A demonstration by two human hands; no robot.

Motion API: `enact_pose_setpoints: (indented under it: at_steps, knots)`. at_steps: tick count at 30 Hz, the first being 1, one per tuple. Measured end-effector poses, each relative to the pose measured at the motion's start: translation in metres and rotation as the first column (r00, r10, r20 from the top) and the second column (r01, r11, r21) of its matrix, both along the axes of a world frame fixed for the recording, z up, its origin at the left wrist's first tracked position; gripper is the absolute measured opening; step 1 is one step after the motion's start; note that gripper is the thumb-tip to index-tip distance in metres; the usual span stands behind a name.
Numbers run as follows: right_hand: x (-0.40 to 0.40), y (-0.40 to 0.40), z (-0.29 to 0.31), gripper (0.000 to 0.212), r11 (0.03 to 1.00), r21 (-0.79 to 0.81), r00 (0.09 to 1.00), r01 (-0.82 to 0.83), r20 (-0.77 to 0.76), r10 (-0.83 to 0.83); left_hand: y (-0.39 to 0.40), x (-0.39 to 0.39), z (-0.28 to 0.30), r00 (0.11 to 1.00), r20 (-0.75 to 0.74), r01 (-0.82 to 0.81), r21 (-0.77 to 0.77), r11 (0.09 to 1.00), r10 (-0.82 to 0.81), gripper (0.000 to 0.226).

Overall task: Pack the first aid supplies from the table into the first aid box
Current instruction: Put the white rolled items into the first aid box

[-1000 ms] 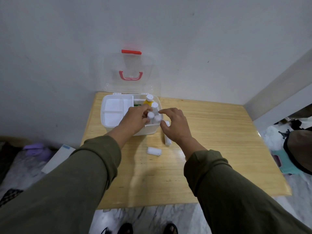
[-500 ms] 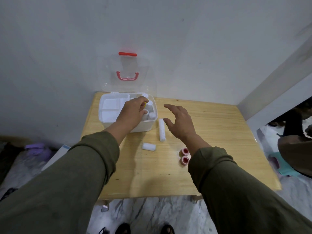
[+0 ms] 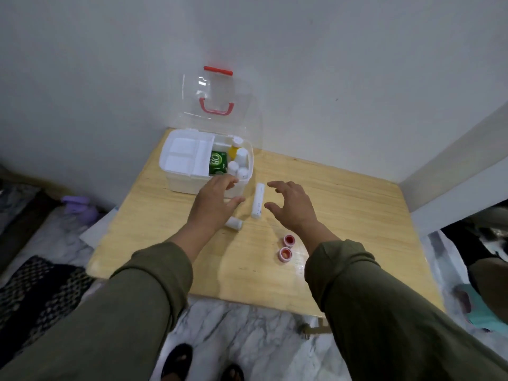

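**Both hands empty over the table, supplies between and around them**

While my fingers hang spread and loose, neither hand grips anything. My left hand (image 3: 213, 204) is over the table just in front of the first aid box (image 3: 192, 185), fingers extended toward the long white roll (image 3: 257, 199). My right hand (image 3: 292, 206) is curled into an empty claw just right of that same roll, thumb and fingers apart. The roll lies flat on the table between the two hands, its long axis running away from me.

A short white roll (image 3: 234, 223) lies on its side just below my left hand, partly hidden by it. Two red-centred tape rolls (image 3: 286, 247) sit side by side nearer to me, close to my right wrist.

The box stands at the far left corner of the wooden table (image 3: 343, 229), against the wall. Its clear lid (image 3: 220, 103), with a red handle, is raised upright. Inside: a white tray (image 3: 184, 156) covers the left part; the right part holds a green packet (image 3: 217, 163), a yellow bottle (image 3: 233, 151) and several white-capped bottles (image 3: 239, 165) standing upright.

Olive sleeves cover both forearms.
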State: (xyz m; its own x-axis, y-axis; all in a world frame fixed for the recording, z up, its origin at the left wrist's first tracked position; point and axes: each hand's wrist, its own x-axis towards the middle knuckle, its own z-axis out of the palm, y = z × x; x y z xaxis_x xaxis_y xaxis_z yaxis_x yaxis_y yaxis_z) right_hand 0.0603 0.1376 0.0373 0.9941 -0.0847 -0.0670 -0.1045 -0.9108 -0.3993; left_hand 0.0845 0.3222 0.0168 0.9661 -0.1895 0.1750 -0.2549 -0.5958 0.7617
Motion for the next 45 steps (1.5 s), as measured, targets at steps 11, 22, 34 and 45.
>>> enact_pose_setpoints:
  at_steps: [11, 22, 34, 45]
  knots:
    - [0.011, -0.003, -0.028, 0.056, 0.991, -0.045, 0.988, -0.129, -0.086, 0.125, -0.009, -0.020, -0.025, 0.939, -0.219, -0.207, 0.249, 0.946, 0.263, 0.058]
    - [0.035, 0.005, -0.053, 0.052, 0.992, -0.033, 0.973, -0.122, -0.201, 0.113, -0.023, -0.031, -0.053, 0.897, -0.258, -0.277, 0.307, 0.911, 0.360, 0.063]
    - [0.029, 0.018, -0.053, 0.048, 0.986, 0.138, 0.977, 0.091, -0.203, -0.062, 0.000, -0.031, -0.054, 0.945, -0.231, -0.185, 0.212, 0.960, 0.233, 0.078]
    - [0.019, 0.026, 0.027, 0.039, 0.953, 0.066, 0.954, 0.296, -0.063, -0.292, 0.018, -0.012, 0.012, 0.995, 0.091, 0.025, 0.167, 0.986, -0.041, 0.055]
